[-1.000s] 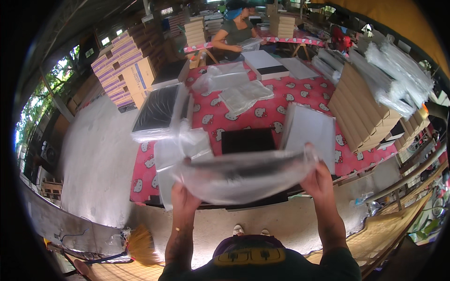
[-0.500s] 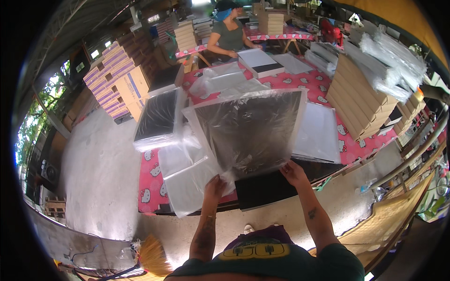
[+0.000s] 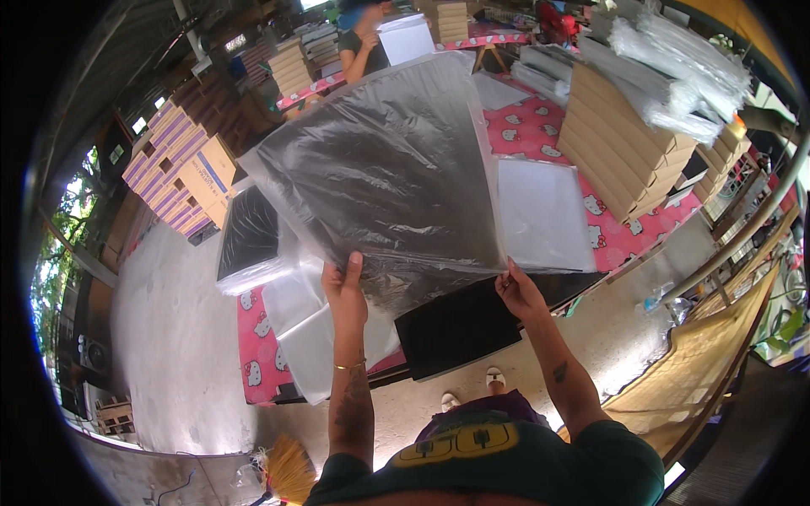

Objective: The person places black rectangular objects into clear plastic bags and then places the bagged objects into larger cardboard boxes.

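Note:
A large black sheet inside a see-through plastic sleeve [image 3: 388,169] is raised and tilted above the table. My left hand [image 3: 344,295] is closed on its lower left edge, thumb on top. At the lower right corner, my right hand [image 3: 520,291] pinches the sleeve's edge. Below lies a plain black sheet [image 3: 456,337] at the table's near edge. Flat plastic sleeves [image 3: 295,325] lie beneath and left of my left hand. A stack of plastic-covered black sheets [image 3: 249,232] is farther left, and white sheets [image 3: 544,215] lie to the right.
Folded brown cartons [image 3: 620,152] and plastic-wrapped bundles [image 3: 675,76] are piled at the right of the pink patterned table [image 3: 527,126]. Stacked boxes [image 3: 181,173] stand on the floor at left. Across the table a person [image 3: 359,51] holds a white sheet. A broom [image 3: 288,472] is near the lower left.
Both hands have lifted the sleeved black sheet up and toward the far left, and it now hides more of the table. The person across has raised a white sheet.

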Demonstrator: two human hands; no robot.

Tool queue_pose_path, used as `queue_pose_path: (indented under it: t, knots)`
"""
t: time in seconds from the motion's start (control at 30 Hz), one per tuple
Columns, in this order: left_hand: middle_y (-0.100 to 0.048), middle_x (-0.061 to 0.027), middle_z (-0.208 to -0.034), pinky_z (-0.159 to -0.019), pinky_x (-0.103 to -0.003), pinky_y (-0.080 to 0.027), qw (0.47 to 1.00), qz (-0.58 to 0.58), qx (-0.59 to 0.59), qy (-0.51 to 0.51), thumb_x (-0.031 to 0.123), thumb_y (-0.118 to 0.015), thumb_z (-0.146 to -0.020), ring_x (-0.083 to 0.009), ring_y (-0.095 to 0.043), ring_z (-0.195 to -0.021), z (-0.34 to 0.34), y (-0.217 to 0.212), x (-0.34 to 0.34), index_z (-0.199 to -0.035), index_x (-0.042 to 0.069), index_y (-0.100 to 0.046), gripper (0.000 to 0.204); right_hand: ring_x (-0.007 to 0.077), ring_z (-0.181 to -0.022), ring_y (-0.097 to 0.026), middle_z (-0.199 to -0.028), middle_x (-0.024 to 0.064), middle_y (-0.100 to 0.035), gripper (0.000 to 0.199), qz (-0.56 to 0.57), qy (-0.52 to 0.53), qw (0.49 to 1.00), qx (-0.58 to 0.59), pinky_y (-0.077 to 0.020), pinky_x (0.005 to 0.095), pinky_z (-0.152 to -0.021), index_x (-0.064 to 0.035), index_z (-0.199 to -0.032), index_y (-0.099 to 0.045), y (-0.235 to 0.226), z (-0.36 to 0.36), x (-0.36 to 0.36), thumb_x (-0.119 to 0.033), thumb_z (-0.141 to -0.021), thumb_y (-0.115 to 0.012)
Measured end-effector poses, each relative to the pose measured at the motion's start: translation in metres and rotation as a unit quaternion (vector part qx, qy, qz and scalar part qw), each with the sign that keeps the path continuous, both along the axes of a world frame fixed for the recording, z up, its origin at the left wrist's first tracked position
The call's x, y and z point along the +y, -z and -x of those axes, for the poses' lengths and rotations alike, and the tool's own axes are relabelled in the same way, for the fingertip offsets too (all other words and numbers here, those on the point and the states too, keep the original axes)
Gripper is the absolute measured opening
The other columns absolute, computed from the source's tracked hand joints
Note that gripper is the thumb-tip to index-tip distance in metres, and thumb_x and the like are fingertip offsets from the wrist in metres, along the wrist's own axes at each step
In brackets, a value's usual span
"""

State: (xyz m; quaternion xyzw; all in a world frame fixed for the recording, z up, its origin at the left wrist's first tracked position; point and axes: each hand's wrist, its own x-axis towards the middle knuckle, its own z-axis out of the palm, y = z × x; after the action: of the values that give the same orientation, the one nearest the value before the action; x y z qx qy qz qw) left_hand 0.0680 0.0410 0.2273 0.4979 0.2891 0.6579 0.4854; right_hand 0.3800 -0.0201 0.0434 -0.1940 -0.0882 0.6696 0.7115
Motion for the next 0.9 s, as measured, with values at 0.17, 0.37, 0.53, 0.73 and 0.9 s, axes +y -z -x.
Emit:
queue_pose_path:
  t: [0.17, 0.37, 0.53, 0.73, 0.9]
  knots:
    - [-0.06, -0.0046, -0.113, -0.093, -0.028, -0.038, 1.0, 0.004, -0.026, 0.017, 0.017, -0.063, -0.091, -0.0136, -0.052, -0.102, -0.056, -0.005, 0.022, -0.115, -0.002, -0.056, 0.031, 0.0162, -0.102, -0.058, -0.115, 0.0043, -0.059, 0.039, -0.027, 0.084, 0.996, 0.002, -0.0484, 0.0322, -0.086, -0.0118, -0.125, -0.048, -0.107, 0.009, 0.001, -0.018, -0.09, -0.065]
    - [-0.066, -0.0104, -0.099, -0.077, -0.029, -0.051, 0.974, 0.106, 0.133, 0.15, 0.033, -0.052, -0.097, -0.0163, -0.064, -0.086, -0.151, 0.063, 0.029, -0.108, -0.001, -0.057, 0.036, 0.0201, -0.105, -0.059, -0.115, 0.0105, -0.059, 0.029, -0.067, 0.3, 0.951, 0.04, -0.051, 0.0353, -0.092, -0.0019, -0.121, -0.049, -0.114, -0.068, 0.031, -0.012, -0.095, -0.055]
    - [-0.067, -0.0143, -0.089, -0.069, -0.029, -0.057, 0.929, 0.251, 0.109, 0.247, 0.034, -0.05, -0.098, -0.0221, -0.069, -0.079, -0.182, 0.11, -0.019, -0.102, -0.002, -0.057, 0.037, 0.023, -0.104, -0.059, -0.114, 0.0117, -0.059, 0.025, 0.017, 0.36, 0.932, -0.026, -0.05, 0.0384, -0.093, -0.0006, -0.119, -0.051, -0.071, -0.129, 0.024, -0.012, -0.097, -0.05]
    - [-0.067, -0.0122, -0.087, -0.07, -0.028, -0.055, 0.954, 0.182, 0.227, 0.075, 0.022, -0.054, -0.096, -0.0187, -0.068, -0.077, -0.105, 0.115, -0.044, -0.101, -0.001, -0.06, 0.024, 0.0227, -0.1, -0.059, -0.115, 0.0075, -0.058, 0.029, 0.109, 0.427, 0.897, -0.041, -0.0522, 0.0413, -0.089, -0.0097, -0.12, -0.05, 0.006, -0.167, 0.019, 0.001, -0.093, -0.046]
    - [-0.067, -0.0121, -0.08, -0.065, -0.03, -0.052, 0.899, 0.134, 0.384, -0.159, 0.014, -0.062, -0.087, -0.0223, -0.067, -0.072, 0.031, 0.153, -0.053, -0.101, 0.002, -0.062, 0.018, 0.0287, -0.116, -0.048, -0.126, 0.0094, -0.049, 0.04, 0.276, 0.362, 0.884, -0.108, -0.0419, 0.0475, -0.098, -0.008, -0.121, -0.049, -0.008, -0.148, 0.004, -0.02, -0.086, -0.061]
